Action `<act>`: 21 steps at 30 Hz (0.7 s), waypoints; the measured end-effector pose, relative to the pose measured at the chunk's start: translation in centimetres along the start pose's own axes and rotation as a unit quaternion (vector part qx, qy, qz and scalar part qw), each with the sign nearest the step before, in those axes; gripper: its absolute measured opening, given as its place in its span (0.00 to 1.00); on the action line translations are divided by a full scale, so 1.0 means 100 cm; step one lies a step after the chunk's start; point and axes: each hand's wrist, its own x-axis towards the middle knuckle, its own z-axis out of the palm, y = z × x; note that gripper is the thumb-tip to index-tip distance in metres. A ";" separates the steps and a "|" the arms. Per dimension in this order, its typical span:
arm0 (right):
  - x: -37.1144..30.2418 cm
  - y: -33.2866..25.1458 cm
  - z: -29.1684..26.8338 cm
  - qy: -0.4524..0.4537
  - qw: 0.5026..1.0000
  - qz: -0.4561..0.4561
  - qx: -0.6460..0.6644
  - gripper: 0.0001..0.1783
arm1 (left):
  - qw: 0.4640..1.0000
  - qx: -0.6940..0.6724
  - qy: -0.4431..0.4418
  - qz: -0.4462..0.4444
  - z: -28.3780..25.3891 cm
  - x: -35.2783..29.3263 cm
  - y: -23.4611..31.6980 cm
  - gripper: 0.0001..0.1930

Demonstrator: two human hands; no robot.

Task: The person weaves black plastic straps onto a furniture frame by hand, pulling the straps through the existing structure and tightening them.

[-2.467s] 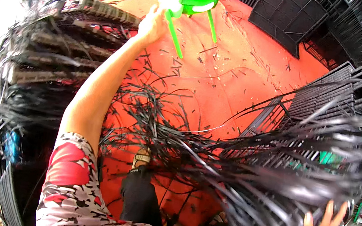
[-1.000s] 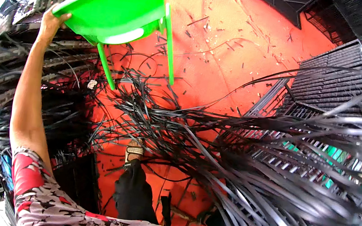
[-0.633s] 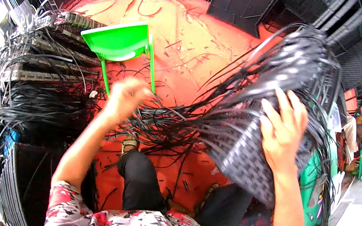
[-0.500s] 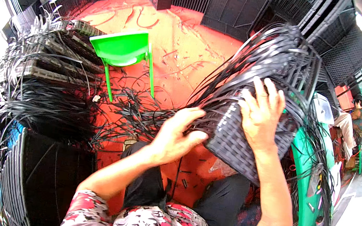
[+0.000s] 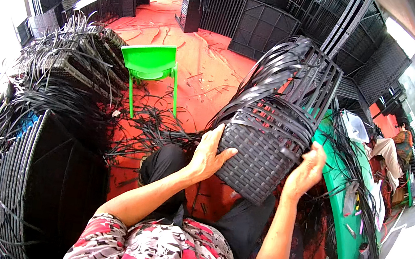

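A panel of woven black plastic strips [image 5: 253, 163] leans over my knees, its lower part tightly woven. Above the weave, bare frame bars [image 5: 321, 85] show, and a thick bundle of loose black strips [image 5: 272, 75] fans out to the upper left. My left hand [image 5: 206, 156] rests along the panel's left edge, fingers stretched and thumb spread onto the weave. Just off the right edge is my right hand [image 5: 306, 171], its fingers curled closed. Whatever lies between those fingers is hidden.
A green chair [image 5: 148, 61] stands ahead on the red floor [image 5: 205, 70], where strip scraps lie. Stacked woven panels [image 5: 72, 64] and dark frames [image 5: 48, 186] crowd the left. A green board [image 5: 337, 176] draped with strips is at my right. Another person [image 5: 403, 148] sits far right.
My right hand has moved from on top of the weave down to beside the panel's right edge, its spread fingers now curled. The left hand stays by the left edge. The head view has shifted.
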 end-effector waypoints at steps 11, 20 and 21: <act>-0.052 0.013 -0.043 -0.088 0.968 0.170 0.164 0.34 | 1.000 0.002 -0.002 0.017 0.006 -0.070 0.020 0.39; -0.054 -0.009 -0.040 -0.065 0.988 0.091 0.107 0.21 | 1.000 -0.019 -0.004 -0.018 -0.008 -0.070 0.024 0.39; -0.052 -0.014 -0.040 -0.055 0.996 0.013 0.069 0.19 | 1.000 -0.016 0.006 -0.003 -0.007 -0.071 0.017 0.39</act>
